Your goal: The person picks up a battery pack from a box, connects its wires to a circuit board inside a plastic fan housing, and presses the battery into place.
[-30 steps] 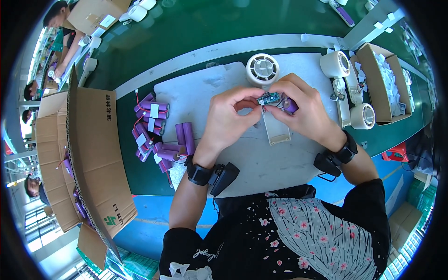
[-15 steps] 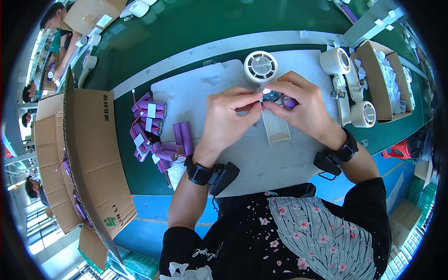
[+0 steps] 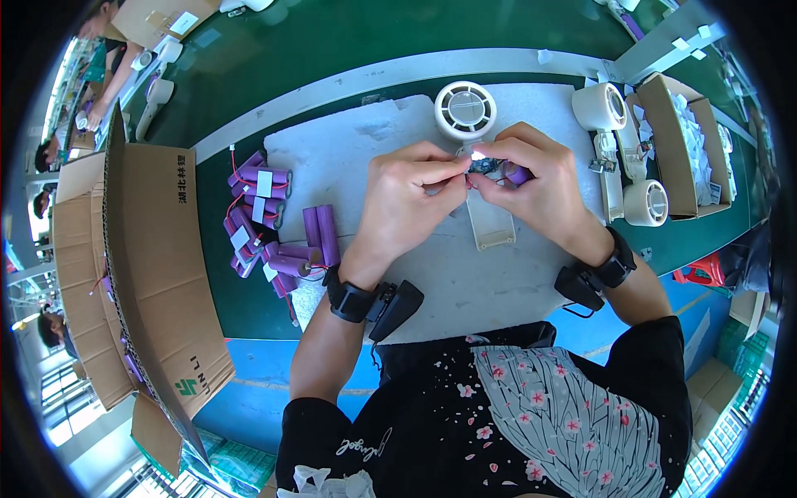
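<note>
A white handheld fan with a round grille (image 3: 466, 109) lies at the far middle of the grey mat, its open handle shell (image 3: 493, 226) pointing toward me. Over that handle, my right hand (image 3: 540, 178) pinches a small green circuit board (image 3: 484, 166) between thumb and fingers. A purple battery cell (image 3: 516, 174) shows beneath its curled fingers. My left hand (image 3: 408, 197) is closed in a pinch at the board's left edge. Whatever sits between its fingertips is too small to make out; a bit of red wire shows just beside them.
Purple battery packs with red wires (image 3: 261, 207) are piled left of the foam mat (image 3: 349, 145). A large cardboard box (image 3: 162, 249) stands at the left. On the right are more white fan parts (image 3: 646, 203) and a carton (image 3: 677, 149) holding white pieces. A co-worker's arm (image 3: 116, 79) shows far left.
The whole view has shifted slightly. Both hands stay together at the circuit board, with only small finger movements; the left thumb and fingers sit a little closer together.
</note>
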Action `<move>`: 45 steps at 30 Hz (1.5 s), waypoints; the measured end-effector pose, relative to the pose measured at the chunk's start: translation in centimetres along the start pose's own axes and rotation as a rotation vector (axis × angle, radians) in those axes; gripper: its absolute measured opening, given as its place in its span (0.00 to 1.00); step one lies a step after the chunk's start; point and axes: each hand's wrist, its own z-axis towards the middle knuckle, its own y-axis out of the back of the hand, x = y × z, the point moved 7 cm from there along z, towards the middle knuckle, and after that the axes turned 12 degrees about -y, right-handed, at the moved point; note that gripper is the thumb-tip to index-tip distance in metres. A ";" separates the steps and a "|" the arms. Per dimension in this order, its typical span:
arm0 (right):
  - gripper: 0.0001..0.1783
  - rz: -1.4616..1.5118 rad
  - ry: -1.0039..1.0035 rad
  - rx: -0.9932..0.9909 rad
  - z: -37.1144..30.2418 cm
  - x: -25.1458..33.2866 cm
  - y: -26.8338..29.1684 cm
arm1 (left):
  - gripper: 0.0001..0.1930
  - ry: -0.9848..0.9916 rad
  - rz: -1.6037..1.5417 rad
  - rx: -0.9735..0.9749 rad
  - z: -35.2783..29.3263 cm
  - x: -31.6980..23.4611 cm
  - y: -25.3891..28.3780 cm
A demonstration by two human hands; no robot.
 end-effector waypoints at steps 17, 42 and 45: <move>0.11 0.023 -0.213 0.058 -0.2 -0.2 0.4 | 0.18 0.131 -0.072 0.044 -0.4 0.3 -1.0; 0.10 -0.065 -0.094 0.118 -0.3 0.3 -0.1 | 0.20 0.216 -0.083 0.076 -0.6 0.6 -2.0; 0.10 -0.080 -0.088 0.096 -0.4 0.3 -0.1 | 0.20 0.213 -0.051 0.055 -0.6 0.4 -2.1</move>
